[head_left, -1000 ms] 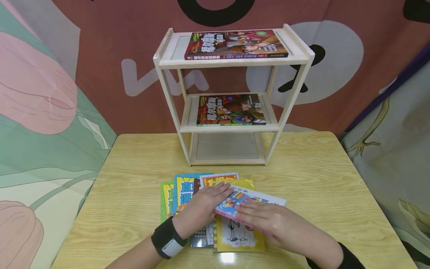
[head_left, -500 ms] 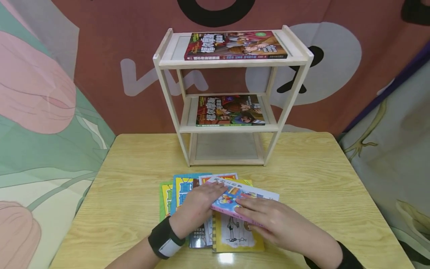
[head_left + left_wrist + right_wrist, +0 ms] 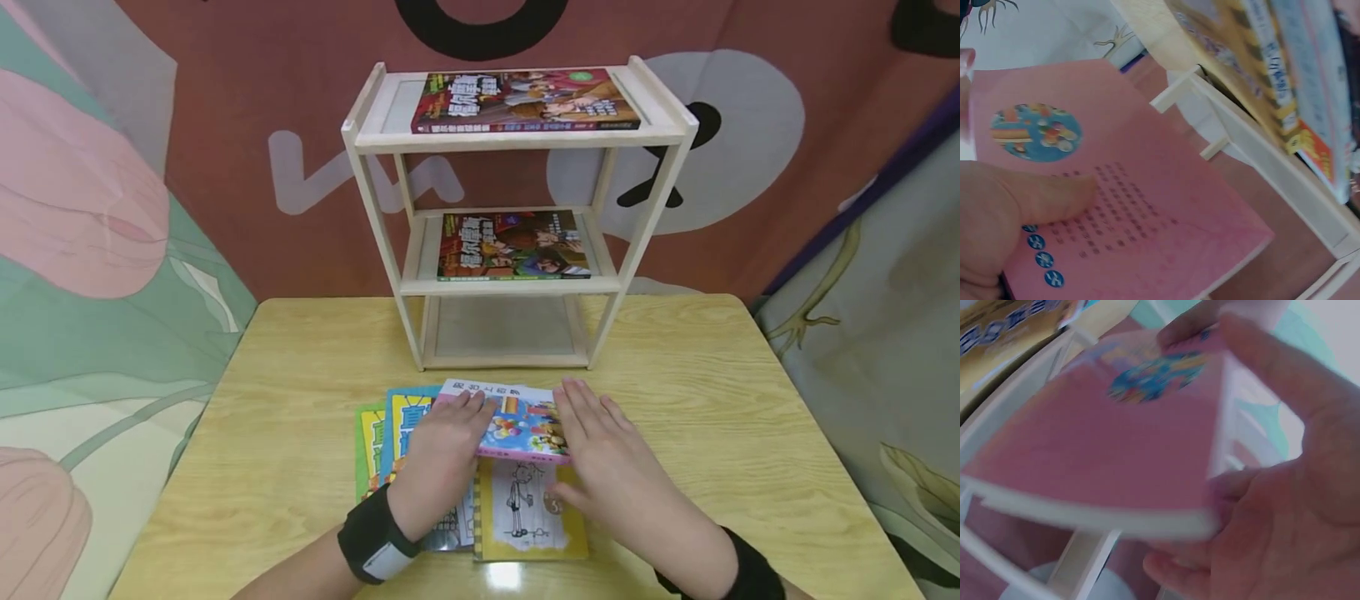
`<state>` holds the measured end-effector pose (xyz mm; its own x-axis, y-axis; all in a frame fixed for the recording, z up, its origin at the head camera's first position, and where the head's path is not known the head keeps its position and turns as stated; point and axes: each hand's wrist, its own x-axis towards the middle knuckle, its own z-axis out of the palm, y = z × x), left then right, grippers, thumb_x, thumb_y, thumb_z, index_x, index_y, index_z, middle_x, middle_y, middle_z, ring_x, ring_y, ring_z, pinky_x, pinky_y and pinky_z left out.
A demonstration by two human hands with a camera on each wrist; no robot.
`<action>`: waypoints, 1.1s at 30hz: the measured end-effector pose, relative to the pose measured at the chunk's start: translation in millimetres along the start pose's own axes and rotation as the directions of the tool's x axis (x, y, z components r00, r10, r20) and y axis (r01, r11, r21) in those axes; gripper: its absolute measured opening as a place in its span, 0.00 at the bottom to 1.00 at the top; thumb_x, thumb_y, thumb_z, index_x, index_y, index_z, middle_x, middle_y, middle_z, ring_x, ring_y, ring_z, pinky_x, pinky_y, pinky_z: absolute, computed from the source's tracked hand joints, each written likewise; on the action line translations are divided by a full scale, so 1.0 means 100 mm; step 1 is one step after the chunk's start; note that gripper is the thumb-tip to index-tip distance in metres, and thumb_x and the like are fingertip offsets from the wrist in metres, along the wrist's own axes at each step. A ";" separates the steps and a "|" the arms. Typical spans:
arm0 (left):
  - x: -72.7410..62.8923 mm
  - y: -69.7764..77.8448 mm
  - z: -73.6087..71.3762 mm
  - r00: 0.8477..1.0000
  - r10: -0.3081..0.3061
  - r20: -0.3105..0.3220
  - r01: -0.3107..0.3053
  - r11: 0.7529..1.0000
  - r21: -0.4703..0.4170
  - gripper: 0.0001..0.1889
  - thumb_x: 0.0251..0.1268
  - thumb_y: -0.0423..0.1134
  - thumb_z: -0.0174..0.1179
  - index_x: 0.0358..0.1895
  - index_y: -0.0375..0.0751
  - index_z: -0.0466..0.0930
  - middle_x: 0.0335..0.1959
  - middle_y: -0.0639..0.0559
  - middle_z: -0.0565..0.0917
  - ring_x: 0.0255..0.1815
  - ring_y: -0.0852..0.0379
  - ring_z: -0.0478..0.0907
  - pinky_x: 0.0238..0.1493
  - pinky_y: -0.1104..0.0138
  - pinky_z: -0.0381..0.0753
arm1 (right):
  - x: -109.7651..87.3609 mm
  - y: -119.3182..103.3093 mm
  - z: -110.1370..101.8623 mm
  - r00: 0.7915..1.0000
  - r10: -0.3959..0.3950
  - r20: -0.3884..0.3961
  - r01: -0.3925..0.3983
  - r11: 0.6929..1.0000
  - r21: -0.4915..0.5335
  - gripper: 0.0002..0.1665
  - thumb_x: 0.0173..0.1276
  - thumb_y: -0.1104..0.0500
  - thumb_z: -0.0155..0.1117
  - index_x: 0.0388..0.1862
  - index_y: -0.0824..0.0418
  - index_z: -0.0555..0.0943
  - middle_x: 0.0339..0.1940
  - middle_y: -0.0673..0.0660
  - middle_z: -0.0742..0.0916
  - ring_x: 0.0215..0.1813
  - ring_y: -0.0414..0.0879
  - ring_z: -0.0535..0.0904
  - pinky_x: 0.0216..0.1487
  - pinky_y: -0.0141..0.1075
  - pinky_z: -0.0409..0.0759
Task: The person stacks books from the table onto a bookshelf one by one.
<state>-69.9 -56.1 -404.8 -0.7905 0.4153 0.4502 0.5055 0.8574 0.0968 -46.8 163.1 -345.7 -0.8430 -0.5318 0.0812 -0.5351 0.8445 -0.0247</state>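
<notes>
A book with a blue picture front cover is held over a pile of books in the head view. My left hand grips its left side, fingers on top; in the left wrist view the thumb presses the pink back cover. My right hand lies along its right edge with straight fingers and the thumb spread away. In the right wrist view that hand is at the edge of the pink-backed book. Beneath it are a yellow book with a cartoon drawing, a blue book and a green book.
A pale wooden shelf rack stands at the back of the wooden table. One comic-style book lies on its top shelf, another on the middle shelf. Printed curtains hang behind.
The book has turned nearly straight and shifted left over the pile. My right hand has moved from on top of its cover to its right edge, fingers now pointing away from me.
</notes>
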 end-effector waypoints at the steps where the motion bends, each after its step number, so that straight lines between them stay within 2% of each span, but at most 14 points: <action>1: 0.01 0.01 -0.01 1.000 -0.005 0.009 0.005 1.000 0.004 0.21 0.57 0.26 0.58 0.54 0.45 0.81 0.52 0.47 0.83 0.54 0.50 0.81 0.55 0.54 0.77 | 0.02 -0.02 0.00 1.000 0.002 0.001 -0.002 1.000 -0.007 0.66 0.47 0.35 0.72 0.72 0.72 0.55 0.74 0.69 0.59 0.75 0.61 0.55 0.71 0.55 0.56; 6: 0.03 0.04 0.00 0.999 -0.026 0.042 0.025 1.000 0.007 0.22 0.55 0.26 0.60 0.54 0.45 0.81 0.52 0.47 0.83 0.54 0.50 0.81 0.55 0.55 0.78 | 0.12 -0.10 0.07 1.000 0.002 0.002 -0.002 1.000 -0.027 0.64 0.45 0.39 0.75 0.71 0.73 0.57 0.73 0.71 0.60 0.74 0.63 0.54 0.71 0.56 0.56; 10: 0.03 0.05 0.00 0.998 -0.039 0.039 0.039 0.999 0.012 0.21 0.57 0.27 0.60 0.54 0.46 0.81 0.52 0.47 0.83 0.54 0.49 0.80 0.55 0.55 0.78 | 0.18 -0.10 0.16 1.000 0.020 0.022 -0.019 1.000 -0.019 0.59 0.48 0.46 0.76 0.70 0.73 0.59 0.71 0.71 0.63 0.73 0.63 0.57 0.69 0.56 0.58; 15: 0.03 0.05 -0.03 0.998 -0.052 0.044 0.052 0.999 0.013 0.19 0.59 0.30 0.61 0.55 0.45 0.81 0.53 0.46 0.82 0.55 0.49 0.80 0.56 0.54 0.77 | 0.21 -0.08 0.23 0.999 0.039 0.031 -0.039 0.999 -0.006 0.43 0.53 0.65 0.72 0.67 0.73 0.65 0.68 0.70 0.70 0.70 0.62 0.65 0.65 0.57 0.65; 18: 0.03 0.05 -0.03 0.998 -0.045 0.040 0.045 0.999 0.009 0.19 0.59 0.30 0.61 0.54 0.45 0.81 0.53 0.47 0.83 0.55 0.49 0.80 0.55 0.54 0.77 | 0.22 -0.06 0.26 0.999 0.039 0.014 -0.039 0.999 -0.007 0.38 0.52 0.72 0.69 0.64 0.72 0.69 0.64 0.69 0.75 0.66 0.61 0.71 0.62 0.55 0.70; 24: 0.04 0.06 -0.02 0.999 -0.038 0.032 0.038 0.999 0.012 0.18 0.59 0.30 0.62 0.54 0.45 0.82 0.52 0.46 0.83 0.54 0.49 0.81 0.54 0.55 0.79 | 0.21 -0.03 0.32 0.998 -0.011 -0.054 0.010 1.000 -0.021 0.30 0.51 0.74 0.67 0.57 0.71 0.76 0.56 0.68 0.81 0.56 0.59 0.79 0.54 0.51 0.78; 30: 0.05 0.06 -0.03 0.998 -0.045 0.045 0.045 0.999 0.010 0.20 0.58 0.30 0.63 0.55 0.45 0.80 0.54 0.46 0.82 0.56 0.49 0.80 0.56 0.54 0.77 | 0.22 0.00 0.33 0.993 -0.033 -0.111 0.028 0.998 -0.051 0.32 0.47 0.74 0.70 0.55 0.71 0.77 0.53 0.67 0.83 0.54 0.58 0.81 0.52 0.48 0.80; 33: 0.07 0.06 -0.04 0.999 -0.046 0.023 0.045 0.999 0.028 0.21 0.59 0.30 0.62 0.57 0.45 0.79 0.55 0.46 0.81 0.57 0.48 0.79 0.55 0.53 0.77 | 0.22 0.01 0.30 0.990 -0.036 -0.134 0.027 0.997 -0.069 0.33 0.46 0.73 0.70 0.56 0.70 0.77 0.54 0.67 0.82 0.55 0.58 0.81 0.52 0.48 0.79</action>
<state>-70.7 -48.9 -398.0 -0.8208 0.3823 0.4244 0.4594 0.8834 0.0927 -68.0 150.1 -373.8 -0.8083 -0.5482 0.2149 -0.5524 0.8323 0.0459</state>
